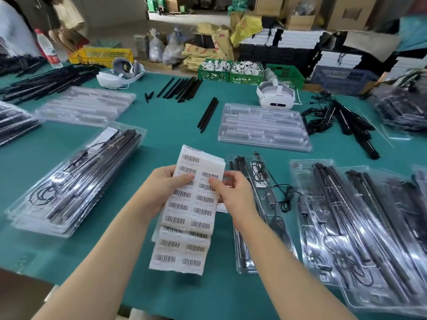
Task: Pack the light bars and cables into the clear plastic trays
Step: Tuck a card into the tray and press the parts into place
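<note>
My left hand (161, 190) grips the left edge of a folded strip of barcode labels (187, 218) held over the green table. My right hand (233, 192) pinches a label at the strip's right side with thumb and forefinger. Just right of the strip lies a clear plastic tray (258, 213) holding black light bars and a coiled cable. More filled trays (360, 227) overlap at the right. A stack of filled trays (76, 181) sits at the left. Empty clear trays (263, 127) lie further back, with loose black light bars (208, 114) beside them.
Two white headsets (276, 95) rest on the far part of the green table (161, 132). Loose bars with cables (342, 121) pile at the right, more bars at the far left. Green and yellow crates, boxes and a water bottle stand behind. People sit at the far left.
</note>
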A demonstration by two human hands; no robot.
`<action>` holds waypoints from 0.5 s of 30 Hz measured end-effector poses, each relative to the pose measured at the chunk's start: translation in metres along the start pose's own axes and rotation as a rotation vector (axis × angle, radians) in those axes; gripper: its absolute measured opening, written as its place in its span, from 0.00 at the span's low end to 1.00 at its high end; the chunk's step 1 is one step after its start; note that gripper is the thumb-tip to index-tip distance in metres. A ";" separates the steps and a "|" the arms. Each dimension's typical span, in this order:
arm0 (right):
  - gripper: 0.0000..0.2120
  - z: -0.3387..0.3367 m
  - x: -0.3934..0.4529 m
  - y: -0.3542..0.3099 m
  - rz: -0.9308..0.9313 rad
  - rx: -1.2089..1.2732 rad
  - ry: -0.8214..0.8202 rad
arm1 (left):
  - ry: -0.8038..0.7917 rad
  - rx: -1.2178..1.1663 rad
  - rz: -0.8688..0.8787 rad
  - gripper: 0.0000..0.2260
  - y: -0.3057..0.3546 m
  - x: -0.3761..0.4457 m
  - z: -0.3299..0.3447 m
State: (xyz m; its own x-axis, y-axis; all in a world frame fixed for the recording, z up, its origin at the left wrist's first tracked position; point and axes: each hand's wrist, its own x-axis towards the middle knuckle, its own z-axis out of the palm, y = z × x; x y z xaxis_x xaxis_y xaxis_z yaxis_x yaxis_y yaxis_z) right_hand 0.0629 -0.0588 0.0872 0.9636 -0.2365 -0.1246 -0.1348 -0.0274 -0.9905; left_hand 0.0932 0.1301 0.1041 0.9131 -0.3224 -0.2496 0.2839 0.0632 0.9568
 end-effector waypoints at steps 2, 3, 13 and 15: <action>0.16 -0.002 -0.003 0.003 -0.202 -0.258 0.191 | 0.047 0.026 0.006 0.07 -0.001 0.001 0.006; 0.13 -0.002 -0.005 0.003 -0.298 -0.337 0.217 | 0.062 0.036 0.007 0.07 -0.001 0.002 0.009; 0.21 -0.003 -0.007 0.006 -0.394 -0.507 0.134 | 0.033 -0.006 -0.019 0.13 -0.002 0.006 0.030; 0.20 -0.003 -0.008 0.006 -0.409 -0.521 0.139 | 0.028 -0.036 -0.039 0.14 -0.002 0.006 0.031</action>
State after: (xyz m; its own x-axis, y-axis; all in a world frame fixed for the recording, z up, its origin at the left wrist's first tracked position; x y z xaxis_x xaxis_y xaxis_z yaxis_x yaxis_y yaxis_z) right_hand 0.0536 -0.0601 0.0823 0.9268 -0.2294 0.2975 0.1072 -0.5974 -0.7948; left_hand 0.0890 0.0988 0.1051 0.9090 -0.2986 -0.2908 0.3289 0.0854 0.9405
